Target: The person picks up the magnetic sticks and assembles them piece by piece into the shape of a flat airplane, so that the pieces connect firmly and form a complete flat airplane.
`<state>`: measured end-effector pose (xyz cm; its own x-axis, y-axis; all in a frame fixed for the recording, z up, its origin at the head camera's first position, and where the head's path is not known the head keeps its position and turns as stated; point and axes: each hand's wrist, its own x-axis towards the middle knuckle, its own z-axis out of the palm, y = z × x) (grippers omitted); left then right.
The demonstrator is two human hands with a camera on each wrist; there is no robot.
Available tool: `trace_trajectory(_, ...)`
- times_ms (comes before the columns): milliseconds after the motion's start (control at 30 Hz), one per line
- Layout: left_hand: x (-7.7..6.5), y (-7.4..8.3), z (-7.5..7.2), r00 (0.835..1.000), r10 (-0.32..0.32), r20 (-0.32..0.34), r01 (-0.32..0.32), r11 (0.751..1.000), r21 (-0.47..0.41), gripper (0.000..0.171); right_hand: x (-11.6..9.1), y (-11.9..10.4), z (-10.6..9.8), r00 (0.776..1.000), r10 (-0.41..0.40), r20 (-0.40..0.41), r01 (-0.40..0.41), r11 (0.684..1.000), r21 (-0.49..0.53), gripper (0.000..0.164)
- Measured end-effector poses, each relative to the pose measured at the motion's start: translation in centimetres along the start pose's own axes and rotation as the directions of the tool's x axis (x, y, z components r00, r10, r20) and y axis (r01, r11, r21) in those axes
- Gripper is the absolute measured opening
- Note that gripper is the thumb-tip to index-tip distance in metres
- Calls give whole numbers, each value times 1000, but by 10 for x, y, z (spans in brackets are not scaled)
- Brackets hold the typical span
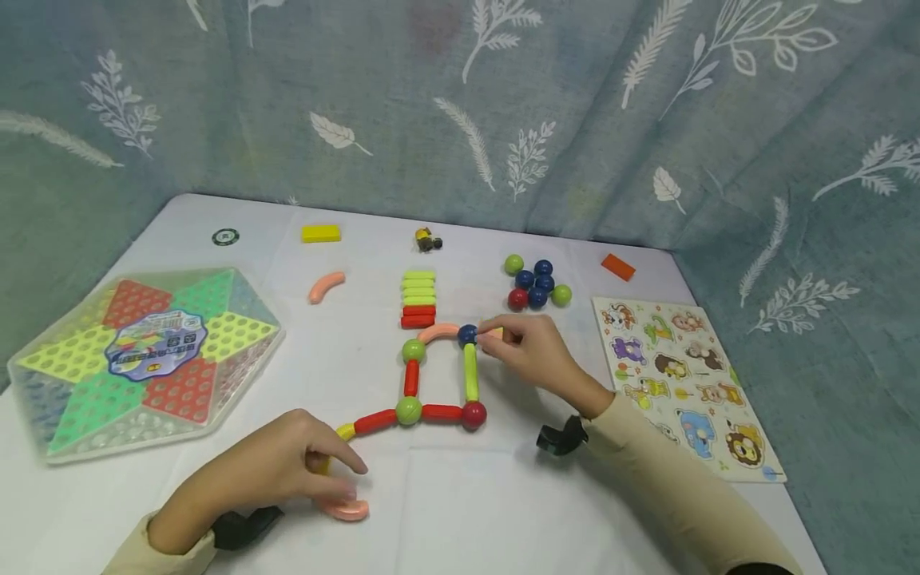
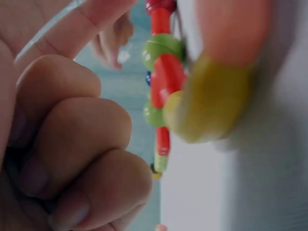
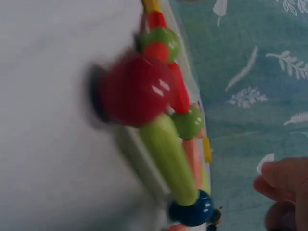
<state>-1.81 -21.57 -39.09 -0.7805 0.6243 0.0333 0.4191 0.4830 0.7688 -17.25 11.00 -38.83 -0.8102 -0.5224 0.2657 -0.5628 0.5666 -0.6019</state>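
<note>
Two digits of L hand (image 1: 280,461) are spread; R hand (image 1: 535,351) grip, can't tell; sideways bump could poss. detach linked blue ball (image 1: 468,335).

On the white tabletop (image 1: 467,511), a star-patterned game board (image 1: 147,355) fills the left; a round chip (image 1: 226,237) and yellow block (image 1: 321,233) lie upper left, a small toy (image 1: 427,240) upper centre, an orange block (image 1: 618,267) and animal puzzle (image 1: 688,387) right.
</note>
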Motion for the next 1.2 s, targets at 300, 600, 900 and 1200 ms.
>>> trace_trajectory(300,-17,-3,24,998,-45,-35,45,999,-10,15,82,-7,28,949,28,315,17,990,-139,15)
trace_trajectory(600,-26,9,34,990,20,-138,6,984,180,5,97,-6,44,922,58,384,14,983,-184,16)
trace_trajectory(900,-24,14,34,982,20,-190,23,974,224,4,107,-10,45,895,89,437,18,972,-235,26)
trace_trajectory(1200,-27,14,34,983,-55,-176,87,981,174,6,84,-14,27,956,42,289,12,983,-183,29)
